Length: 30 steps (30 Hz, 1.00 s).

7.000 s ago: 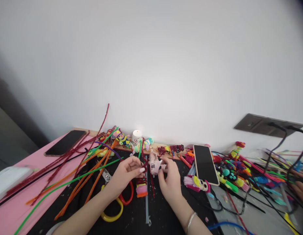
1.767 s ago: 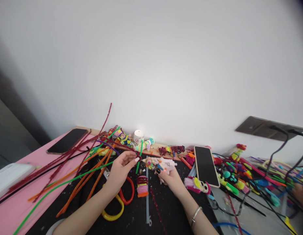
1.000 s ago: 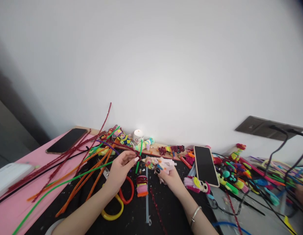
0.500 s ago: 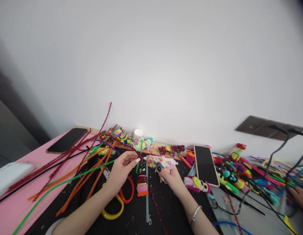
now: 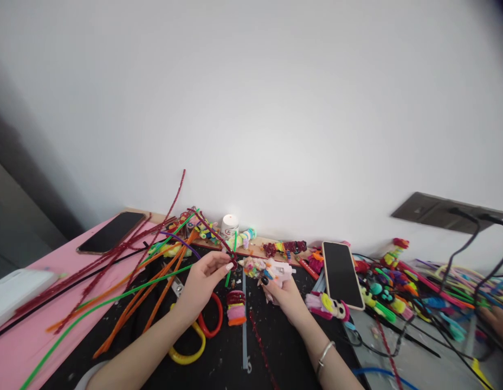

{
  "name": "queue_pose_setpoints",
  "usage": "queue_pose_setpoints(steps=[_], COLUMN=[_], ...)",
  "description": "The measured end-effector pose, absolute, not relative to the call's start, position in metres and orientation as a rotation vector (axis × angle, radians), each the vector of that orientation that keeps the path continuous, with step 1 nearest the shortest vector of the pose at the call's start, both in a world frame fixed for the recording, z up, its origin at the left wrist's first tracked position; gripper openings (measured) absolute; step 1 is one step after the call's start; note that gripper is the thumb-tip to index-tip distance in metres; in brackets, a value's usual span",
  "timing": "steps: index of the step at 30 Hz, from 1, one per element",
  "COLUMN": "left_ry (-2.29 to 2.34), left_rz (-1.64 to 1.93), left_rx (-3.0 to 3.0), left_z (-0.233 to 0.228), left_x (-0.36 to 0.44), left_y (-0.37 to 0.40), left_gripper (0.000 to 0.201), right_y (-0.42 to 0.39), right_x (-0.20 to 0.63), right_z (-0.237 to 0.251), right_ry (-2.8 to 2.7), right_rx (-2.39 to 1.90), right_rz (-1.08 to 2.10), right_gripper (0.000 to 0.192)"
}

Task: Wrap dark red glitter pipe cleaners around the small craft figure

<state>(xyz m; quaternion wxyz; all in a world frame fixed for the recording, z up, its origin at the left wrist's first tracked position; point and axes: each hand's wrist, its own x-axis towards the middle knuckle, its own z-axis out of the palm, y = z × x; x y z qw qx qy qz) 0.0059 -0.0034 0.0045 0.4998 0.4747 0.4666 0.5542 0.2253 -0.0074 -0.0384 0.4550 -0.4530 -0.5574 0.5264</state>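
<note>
My left hand (image 5: 206, 279) pinches a dark red tinsel pipe cleaner (image 5: 211, 230), one end of which sticks up toward the wall. My right hand (image 5: 282, 292) is wrapped round a pale glue gun (image 5: 281, 270). Colourful fuzz clings to its front, and its tip points left, close by the coiled red end at my left fingertips. I cannot tell whether they touch. A short green pipe cleaner (image 5: 227, 279) shows just behind the fingertips. Below lies a small striped roll of wound pipe cleaner (image 5: 236, 307). Scissors (image 5: 186, 357) with red and yellow handles lie partly under my left forearm.
Orange pipe cleaners (image 5: 127, 309) and a long green one spread leftward. A white tub (image 5: 230, 225) stands by the wall. Phones lie left (image 5: 111, 233) and right (image 5: 343, 276). A pipe-cleaner doll (image 5: 327, 306), tangled craft pieces, black cables and another person's hand (image 5: 497, 325) are at right.
The free end of the red pipe cleaner in my left hand has swung up and stands more steeply. The glue gun and my right hand have hardly moved.
</note>
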Motion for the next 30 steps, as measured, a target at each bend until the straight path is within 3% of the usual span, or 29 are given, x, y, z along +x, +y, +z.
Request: queue_pose_setpoints(steps=[30], left_ry=[0.973], left_rz=[1.251], left_rx=[1.024], left_z=[-0.005], left_x=[0.006], left_y=[-0.002], left_gripper=[0.028], right_y=[-0.007], right_x=[0.227], right_z=[-0.043], right_ry=[-1.335], right_rx=[-1.094], right_rz=[1.293], right_gripper=[0.038])
